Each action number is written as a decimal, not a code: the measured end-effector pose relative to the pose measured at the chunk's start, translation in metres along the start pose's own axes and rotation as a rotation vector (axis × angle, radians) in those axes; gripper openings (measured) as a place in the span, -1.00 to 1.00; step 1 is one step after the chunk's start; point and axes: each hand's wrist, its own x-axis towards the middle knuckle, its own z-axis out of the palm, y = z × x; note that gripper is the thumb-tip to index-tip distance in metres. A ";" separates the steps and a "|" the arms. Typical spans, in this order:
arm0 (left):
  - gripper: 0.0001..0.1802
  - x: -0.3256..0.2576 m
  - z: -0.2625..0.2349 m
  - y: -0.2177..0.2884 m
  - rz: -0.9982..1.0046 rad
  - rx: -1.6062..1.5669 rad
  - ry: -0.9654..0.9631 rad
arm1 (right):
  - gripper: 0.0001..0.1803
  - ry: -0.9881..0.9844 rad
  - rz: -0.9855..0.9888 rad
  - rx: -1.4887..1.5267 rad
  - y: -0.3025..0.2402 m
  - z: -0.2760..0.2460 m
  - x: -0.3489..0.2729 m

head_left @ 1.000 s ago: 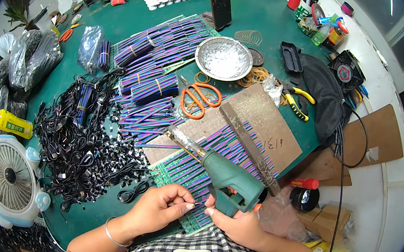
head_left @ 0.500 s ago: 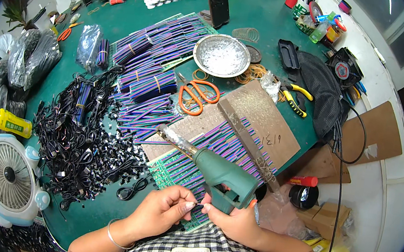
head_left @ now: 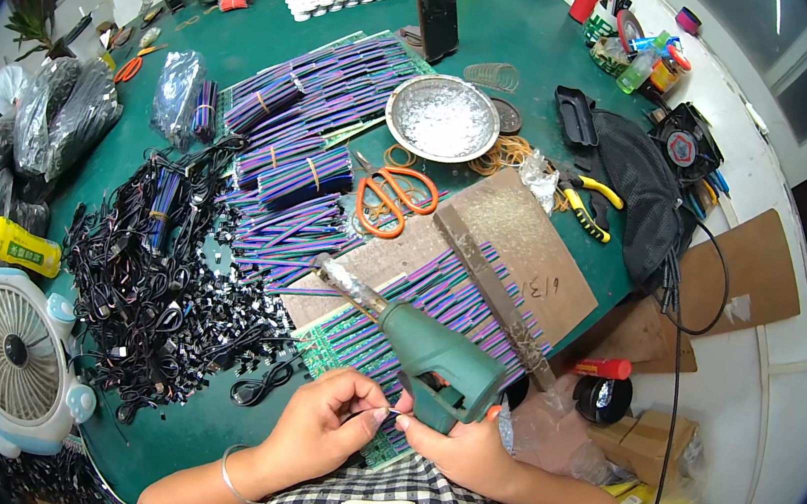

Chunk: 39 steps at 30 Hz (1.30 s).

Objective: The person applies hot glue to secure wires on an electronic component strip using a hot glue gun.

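My left hand (head_left: 334, 425) is closed, thumb and forefinger pinching a thin wire end whose details are too small to make out. Right beside it, my right hand (head_left: 471, 454) is wrapped round the handle of a green pistol-shaped heat gun (head_left: 456, 359), its thumb tip at the same wire end. The gun's metal barrel points to the far left over a row of multicoloured flat ribbon wires (head_left: 439, 287). These wires lie across green circuit boards (head_left: 326, 348), and a long dark bar (head_left: 494, 293) rests across them on a brown board (head_left: 527, 232).
Left of the wires lies a heap of black cables (head_left: 137, 290), with a white fan (head_left: 14, 350) nearer. Beyond the brown board are orange-handled scissors (head_left: 395, 201), a metal bowl (head_left: 442, 121) of whitish flakes and yellow-black pliers (head_left: 588, 206). A phone (head_left: 436, 4) stands upright farther back.
The heat gun has shifted slightly left and down with my right hand. Both hands stay close together at the wire end.
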 end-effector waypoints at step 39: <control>-0.76 0.000 -0.057 -0.008 0.626 0.990 0.343 | -0.20 -0.011 -0.009 -0.044 0.018 -0.058 -0.044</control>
